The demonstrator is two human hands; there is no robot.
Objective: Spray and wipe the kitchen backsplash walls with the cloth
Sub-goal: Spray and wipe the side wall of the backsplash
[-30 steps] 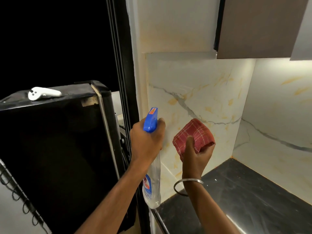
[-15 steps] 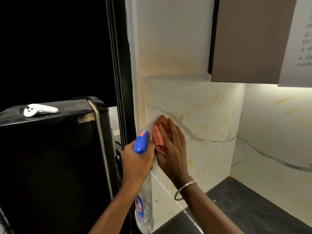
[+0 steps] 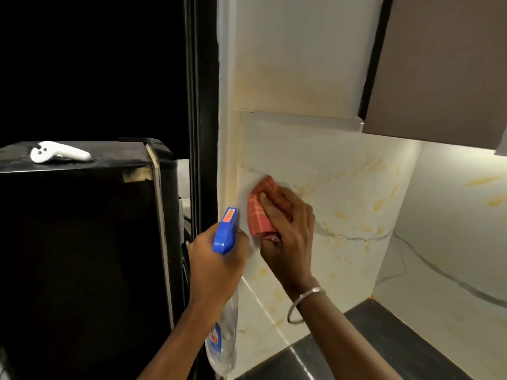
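Note:
My right hand (image 3: 288,231) presses a folded red checked cloth (image 3: 259,213) against the white marble backsplash (image 3: 343,187), near its left edge; the fingers curl over the cloth. My left hand (image 3: 216,267) grips the neck of a clear spray bottle (image 3: 223,341) with a blue trigger head (image 3: 226,231), held upright just left of the cloth and close to the wall. A metal bangle sits on my right wrist.
A black fridge (image 3: 82,256) stands at the left with a white controller (image 3: 57,155) on top. A black door frame (image 3: 201,105) runs beside the wall. A brown upper cabinet (image 3: 439,64) hangs above, over a dark countertop (image 3: 397,346) at bottom right.
My right hand brought the cloth from mid-air onto the backsplash and has rubbed it a little lower and rightward. The spray bottle stayed in my left hand, shifting slightly.

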